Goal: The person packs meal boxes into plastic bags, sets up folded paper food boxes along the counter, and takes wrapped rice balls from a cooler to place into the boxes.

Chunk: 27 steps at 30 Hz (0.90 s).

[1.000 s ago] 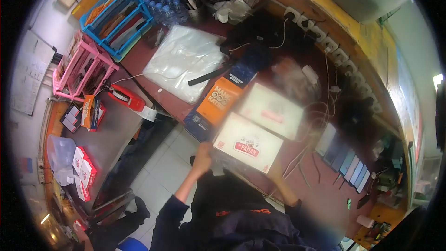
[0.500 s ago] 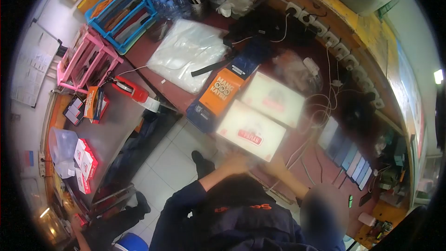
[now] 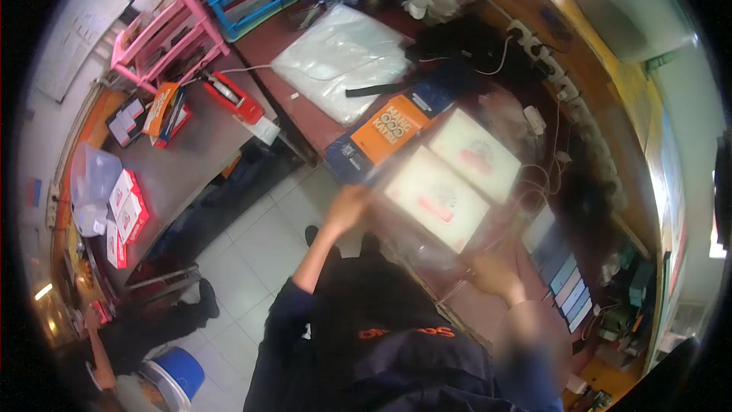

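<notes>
Two whitish boxes with red print, the near one (image 3: 436, 200) and the far one (image 3: 476, 154), lie side by side on the dark red table. Clear plastic (image 3: 415, 250) spreads around the near box and past its front edge. At its left corner my left hand (image 3: 349, 210) is closed on the plastic. My right hand (image 3: 494, 273) is closed on the plastic at the lower right, below the box's near corner; its fingertips are blurred. Touching the boxes' left side is an orange and dark blue package (image 3: 391, 128).
A stack of clear plastic bags (image 3: 343, 65) lies behind. Phones (image 3: 570, 290) are lined up at the right, near loose white cables. A red tape dispenser (image 3: 235, 99) and red-white boxes (image 3: 128, 206) are on the grey table (image 3: 198, 145). Another person's arm (image 3: 99, 355) shows lower left.
My hands have moved apart, the left one out to the left and up, the right one rightward. The plastic is spread wider between them. The camera view has shifted and turned slightly.
</notes>
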Each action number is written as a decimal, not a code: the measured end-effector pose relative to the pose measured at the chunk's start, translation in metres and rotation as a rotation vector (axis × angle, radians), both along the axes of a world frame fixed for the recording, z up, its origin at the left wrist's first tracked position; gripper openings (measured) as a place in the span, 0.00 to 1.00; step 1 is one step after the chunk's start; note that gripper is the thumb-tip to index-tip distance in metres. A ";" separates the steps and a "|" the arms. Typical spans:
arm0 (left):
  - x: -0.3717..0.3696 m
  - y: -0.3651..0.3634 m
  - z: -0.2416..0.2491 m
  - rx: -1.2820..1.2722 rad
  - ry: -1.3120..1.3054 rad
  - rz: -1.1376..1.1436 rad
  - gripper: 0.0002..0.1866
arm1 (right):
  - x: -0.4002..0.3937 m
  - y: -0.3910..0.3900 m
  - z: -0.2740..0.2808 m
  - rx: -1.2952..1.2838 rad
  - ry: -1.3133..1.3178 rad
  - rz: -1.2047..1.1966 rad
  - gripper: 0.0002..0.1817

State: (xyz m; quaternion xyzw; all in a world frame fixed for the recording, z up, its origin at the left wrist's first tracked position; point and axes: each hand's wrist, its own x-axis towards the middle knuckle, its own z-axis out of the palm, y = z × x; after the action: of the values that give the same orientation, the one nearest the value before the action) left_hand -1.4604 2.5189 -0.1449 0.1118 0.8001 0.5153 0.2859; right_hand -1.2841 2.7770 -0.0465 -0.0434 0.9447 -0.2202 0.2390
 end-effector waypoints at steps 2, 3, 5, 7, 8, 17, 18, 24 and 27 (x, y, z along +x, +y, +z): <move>-0.015 0.016 -0.052 0.188 -0.399 0.164 0.12 | -0.028 -0.003 0.062 0.004 -0.105 -0.096 0.10; -0.018 0.025 -0.064 0.070 -0.180 0.145 0.13 | -0.047 -0.004 0.082 0.007 -0.201 -0.216 0.12; -0.022 0.035 -0.069 -0.044 0.030 0.137 0.13 | -0.078 -0.028 0.080 -0.137 0.027 -0.404 0.18; -0.030 0.035 -0.055 -0.160 0.226 0.115 0.12 | -0.113 -0.060 0.055 -0.073 0.547 -0.028 0.27; -0.028 0.033 -0.028 -0.160 0.291 0.104 0.10 | -0.118 -0.068 0.040 -0.073 0.547 -0.015 0.27; -0.030 0.029 0.047 -0.358 0.321 0.088 0.13 | -0.094 -0.081 0.014 0.233 0.450 0.031 0.42; -0.029 0.028 0.064 -0.271 0.306 0.096 0.16 | -0.088 -0.078 0.018 0.232 0.407 -0.003 0.44; -0.026 0.045 0.073 -0.011 0.410 -0.081 0.23 | -0.049 -0.051 0.042 0.184 0.327 -0.283 0.47; -0.036 0.061 0.035 0.029 0.496 -0.093 0.19 | 0.004 -0.014 0.034 -0.238 0.533 -0.768 0.48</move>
State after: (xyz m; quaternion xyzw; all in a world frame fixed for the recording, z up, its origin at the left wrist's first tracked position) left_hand -1.4967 2.5800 -0.1097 0.2758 0.8323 0.4697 0.1026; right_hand -1.2803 2.7627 -0.0126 0.2264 0.8890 -0.3805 -0.1166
